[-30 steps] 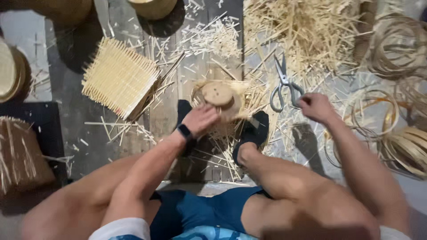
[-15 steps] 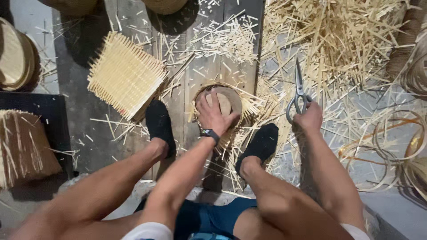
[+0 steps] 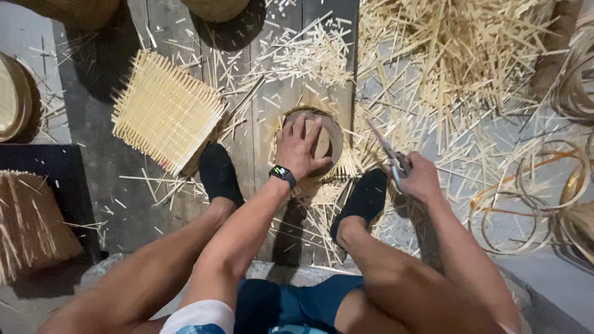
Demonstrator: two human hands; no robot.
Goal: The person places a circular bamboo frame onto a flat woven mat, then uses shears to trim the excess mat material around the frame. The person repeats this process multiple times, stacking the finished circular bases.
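Observation:
My left hand [image 3: 300, 149], with a dark watch on the wrist, presses flat on a small round woven bamboo piece [image 3: 331, 133] lying on the wooden floor between my two black-socked feet. My right hand [image 3: 419, 178] grips a pair of scissors [image 3: 387, 148], blades pointing up and left toward the round piece. Loose ends of the strips stick out around the round piece's rim.
A square woven bamboo mat [image 3: 166, 114] lies to the left. A big heap of cut bamboo strips [image 3: 445, 55] covers the upper right. Coiled bamboo rings [image 3: 532, 198] lie at right, a stack of sticks [image 3: 28, 222] at left, and basket edges along the top.
My right hand picked the scissors up off the floor and brought them toward the round piece. My left hand stayed pressed on the piece, and my feet shifted apart.

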